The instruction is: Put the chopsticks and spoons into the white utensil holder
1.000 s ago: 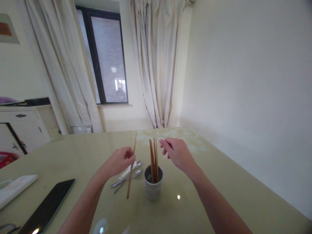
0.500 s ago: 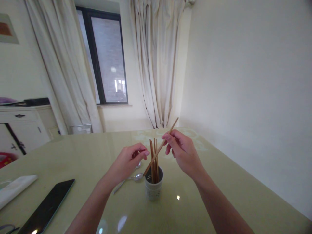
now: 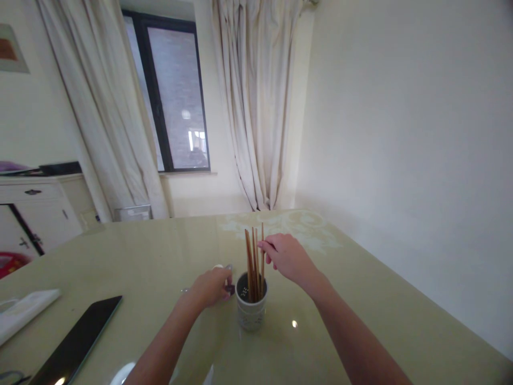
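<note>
My right hand point(image 3: 286, 256) pinches a wooden chopstick point(image 3: 262, 235) between thumb and fingertips. That chopstick stands upright, its lower end inside a light grey patterned cup point(image 3: 251, 318). Several other wooden chopsticks point(image 3: 251, 262) lean in the same cup, which has a dark inside with small holes. Left of the cup, my left hand point(image 3: 210, 287) is low at the table with its fingers curled down around a metal spoon point(image 3: 230, 289), mostly covered by the hand. Just behind the hand, part of another metal spoon point(image 3: 228, 267) shows.
The pale green glossy table point(image 3: 320, 331) runs up to the wall on the right. A black tablet-like slab point(image 3: 80, 339) and a white flat object point(image 3: 30, 310) lie at the left. Beyond the table are curtains point(image 3: 260, 107), a window point(image 3: 176, 96) and a white cabinet point(image 3: 40, 208).
My right hand has lowered, and its chopstick went from slanting over the cup to upright inside it. My left hand has moved down from beside the chopsticks to the spoon.
</note>
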`<state>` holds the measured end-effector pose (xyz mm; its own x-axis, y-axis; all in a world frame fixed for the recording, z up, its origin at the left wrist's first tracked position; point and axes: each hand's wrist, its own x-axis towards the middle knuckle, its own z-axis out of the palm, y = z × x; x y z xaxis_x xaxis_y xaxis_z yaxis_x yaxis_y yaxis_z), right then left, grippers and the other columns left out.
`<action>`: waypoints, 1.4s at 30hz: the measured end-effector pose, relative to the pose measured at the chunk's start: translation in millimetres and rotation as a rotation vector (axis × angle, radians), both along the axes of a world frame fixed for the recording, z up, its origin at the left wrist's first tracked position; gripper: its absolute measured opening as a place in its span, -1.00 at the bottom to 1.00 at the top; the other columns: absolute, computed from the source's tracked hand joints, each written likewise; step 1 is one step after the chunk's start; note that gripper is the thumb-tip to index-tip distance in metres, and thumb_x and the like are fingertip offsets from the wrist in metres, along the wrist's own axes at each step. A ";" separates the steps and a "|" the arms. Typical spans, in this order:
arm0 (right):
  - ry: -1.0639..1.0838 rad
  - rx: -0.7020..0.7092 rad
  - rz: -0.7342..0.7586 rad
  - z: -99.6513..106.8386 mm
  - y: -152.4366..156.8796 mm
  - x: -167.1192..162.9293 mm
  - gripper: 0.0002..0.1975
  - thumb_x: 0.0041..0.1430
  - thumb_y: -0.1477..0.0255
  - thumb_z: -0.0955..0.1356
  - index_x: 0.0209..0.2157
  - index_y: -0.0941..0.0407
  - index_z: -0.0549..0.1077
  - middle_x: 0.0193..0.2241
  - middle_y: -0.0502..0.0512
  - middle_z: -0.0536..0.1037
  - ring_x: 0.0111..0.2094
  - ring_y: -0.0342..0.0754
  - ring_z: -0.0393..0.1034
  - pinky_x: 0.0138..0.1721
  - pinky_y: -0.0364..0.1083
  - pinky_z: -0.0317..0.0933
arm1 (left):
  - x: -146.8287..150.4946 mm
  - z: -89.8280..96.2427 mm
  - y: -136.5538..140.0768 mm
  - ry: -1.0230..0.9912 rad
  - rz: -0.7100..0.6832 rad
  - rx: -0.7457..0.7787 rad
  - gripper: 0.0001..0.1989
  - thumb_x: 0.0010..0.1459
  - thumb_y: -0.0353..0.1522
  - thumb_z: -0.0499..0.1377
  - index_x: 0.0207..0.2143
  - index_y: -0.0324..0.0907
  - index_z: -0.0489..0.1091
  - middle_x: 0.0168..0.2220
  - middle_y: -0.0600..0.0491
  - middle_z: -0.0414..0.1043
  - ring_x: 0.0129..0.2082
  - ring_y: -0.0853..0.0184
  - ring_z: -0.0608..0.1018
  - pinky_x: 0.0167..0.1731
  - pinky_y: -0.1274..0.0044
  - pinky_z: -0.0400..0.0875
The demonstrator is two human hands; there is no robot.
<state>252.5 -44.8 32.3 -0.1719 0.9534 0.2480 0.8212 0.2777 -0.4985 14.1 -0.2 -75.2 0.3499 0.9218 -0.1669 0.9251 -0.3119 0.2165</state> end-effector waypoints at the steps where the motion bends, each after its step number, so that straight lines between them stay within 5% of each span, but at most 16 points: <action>1: -0.030 -0.009 0.001 -1.6 0.2 -0.6 -0.57 0.47 0.32 0.30 -0.50 0.11 0.56 -0.52 0.04 0.64 -0.56 -0.11 0.47 -0.42 -0.14 0.18 | -0.9 -1.5 1.1 -0.006 -0.004 0.004 -0.69 -0.02 -0.45 0.32 -0.17 -0.05 0.52 -0.13 0.03 0.58 -0.14 0.20 0.61 -0.21 0.51 0.37; 7: -0.125 -0.054 0.024 -7.7 -1.0 -3.5 -0.58 0.42 0.28 0.36 -0.54 0.10 0.57 -0.55 0.07 0.65 -0.44 -0.01 0.54 -0.38 -0.10 0.15 | -1.9 -5.8 4.2 -0.030 0.003 0.017 -0.73 -0.02 -0.46 0.32 -0.21 -0.09 0.50 -0.13 0.03 0.57 -0.14 0.22 0.58 -0.21 0.53 0.34; 12: -0.105 -0.057 0.019 -3.2 -2.0 2.7 -0.54 0.42 0.21 0.36 -0.55 0.10 0.56 -0.56 0.06 0.64 -0.45 -0.02 0.53 -0.38 -0.10 0.13 | -9.0 16.6 0.5 -0.126 0.024 0.076 -0.89 0.12 -0.42 0.24 -0.28 -0.12 0.53 -0.16 0.01 0.59 -0.12 0.23 0.58 -0.18 0.52 0.33; 18: -0.010 0.140 -0.015 15.7 -14.0 3.8 -0.55 0.45 0.22 0.34 -0.51 0.11 0.56 -0.58 0.01 0.58 -0.50 -0.09 0.44 -0.40 -0.11 0.09 | -36.8 76.4 -12.9 -0.585 -0.068 0.079 -0.78 0.21 -0.20 0.25 -0.33 -0.16 0.56 -0.34 0.05 0.62 -0.31 0.28 0.57 -0.28 0.51 0.38; 21: 0.131 0.249 0.116 18.9 -25.1 -9.4 -0.67 0.43 0.21 0.38 -0.36 0.12 0.58 -0.49 0.00 0.60 -0.47 -0.11 0.43 -0.39 -0.13 0.13 | -33.9 102.7 -30.1 -0.904 -0.095 0.118 -0.71 0.21 -0.11 0.30 -0.28 -0.16 0.56 -0.31 0.05 0.64 -0.31 0.31 0.59 -0.28 0.52 0.44; 24: 0.325 0.280 0.308 15.6 -33.8 -23.8 -0.78 0.37 0.25 0.44 -0.09 0.10 0.57 -0.33 0.00 0.65 -0.40 -0.13 0.48 -0.33 -0.16 0.24 | -13.9 117.7 -50.2 -1.142 -0.116 0.182 -0.73 0.18 -0.14 0.36 -0.28 -0.16 0.54 -0.32 0.06 0.64 -0.34 0.35 0.60 -0.31 0.55 0.48; 28: 0.461 0.320 0.373 12.6 -39.2 -29.8 -0.91 0.33 0.38 0.47 -0.18 0.09 0.57 -0.37 -0.03 0.64 -0.41 -0.15 0.49 -0.36 -0.20 0.28 | 13.2 122.7 -66.9 -1.270 -0.144 0.192 -0.77 0.16 -0.19 0.39 -0.29 -0.16 0.54 -0.37 0.07 0.63 -0.38 0.37 0.60 -0.37 0.57 0.49; 34: 0.481 0.393 0.280 18.5 -33.2 -12.5 -0.96 0.29 0.49 0.45 -0.24 0.09 0.59 -0.38 -0.01 0.68 -0.40 -0.13 0.54 -0.35 -0.19 0.33 | 7.3 101.5 -40.1 -1.212 -0.044 0.190 -0.63 0.21 -0.08 0.28 -0.11 -0.16 0.51 -0.31 0.03 0.62 -0.40 0.31 0.61 -0.36 0.48 0.54; 37: 0.436 0.353 0.200 14.3 -23.6 -8.0 -0.96 0.29 0.50 0.43 -0.25 0.10 0.58 -0.39 0.01 0.69 -0.42 -0.12 0.53 -0.35 -0.18 0.31 | -7.5 66.5 -7.9 -0.885 0.093 0.227 -0.68 0.26 -0.11 0.16 -0.23 -0.18 0.52 -0.35 0.00 0.59 -0.41 0.27 0.60 -0.37 0.47 0.48; 40: 0.250 0.270 0.157 5.1 -15.7 -12.4 -0.92 0.28 0.51 0.42 -0.33 0.12 0.57 -0.44 0.02 0.67 -0.44 -0.11 0.51 -0.37 -0.17 0.24 | -19.5 23.7 16.8 -0.448 0.210 0.246 -0.73 0.30 -0.24 0.10 -0.20 -0.19 0.54 -0.18 -0.09 0.63 -0.18 0.21 0.63 -0.11 0.45 0.44; 42: 0.057 0.224 0.116 -0.5 -13.4 -17.5 -0.88 0.27 0.49 0.41 -0.38 0.11 0.58 -0.45 0.05 0.67 -0.44 -0.08 0.50 -0.38 -0.14 0.17 | -24.3 -0.4 24.0 -0.335 0.266 0.243 -0.75 0.26 -0.28 0.14 -0.17 -0.23 0.55 -0.10 -0.18 0.61 -0.07 0.14 0.61 -0.02 0.42 0.40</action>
